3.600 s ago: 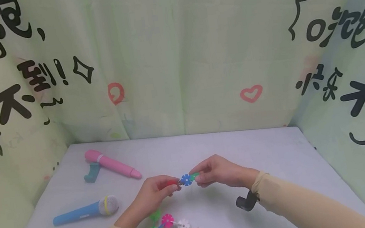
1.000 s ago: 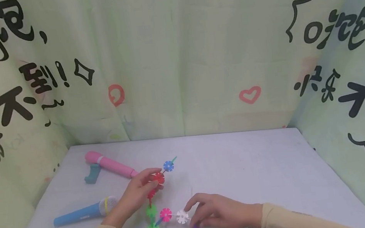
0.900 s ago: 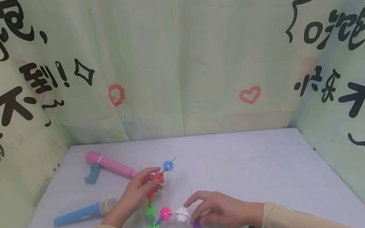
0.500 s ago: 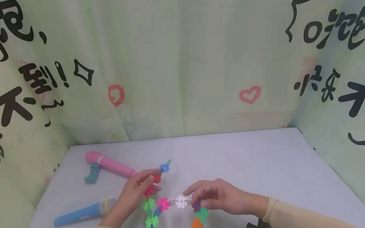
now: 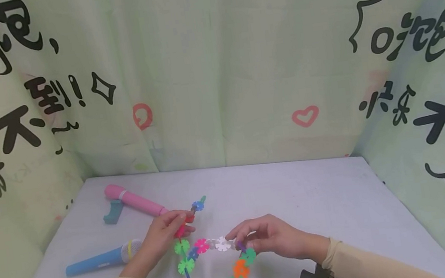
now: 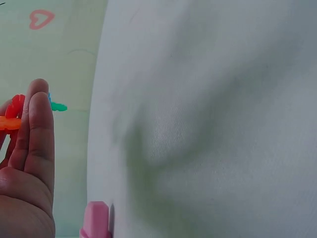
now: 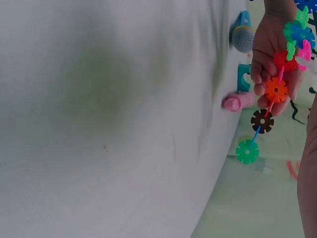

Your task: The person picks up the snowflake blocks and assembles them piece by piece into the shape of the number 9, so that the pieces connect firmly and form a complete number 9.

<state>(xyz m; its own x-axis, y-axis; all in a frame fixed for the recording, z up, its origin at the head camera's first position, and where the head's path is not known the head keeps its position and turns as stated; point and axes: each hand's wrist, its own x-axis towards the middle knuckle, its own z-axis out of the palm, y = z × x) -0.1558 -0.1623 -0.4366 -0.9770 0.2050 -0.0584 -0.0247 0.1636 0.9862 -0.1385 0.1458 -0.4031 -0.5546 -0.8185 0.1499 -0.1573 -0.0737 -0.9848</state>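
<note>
1. A blue microphone (image 5: 102,259) is laid on the table (image 5: 321,201) at the far left, with a pink microphone (image 5: 135,201) and a teal stand (image 5: 112,213) set behind it
2. The left hand (image 5: 163,235) is raised just right of the blue microphone; a red disc near one end of the chain (image 5: 217,272) is pinched between its thumb and fingers
3. From that grip, the chain's tip of a blue and a green disc is seen sticking up and away, while the rest is hung in a loop of green, pink, white and orange discs above the table
4. The right hand (image 5: 268,239) is curled on the loop's other side, where a purple disc beside the white one is pinched
</note>
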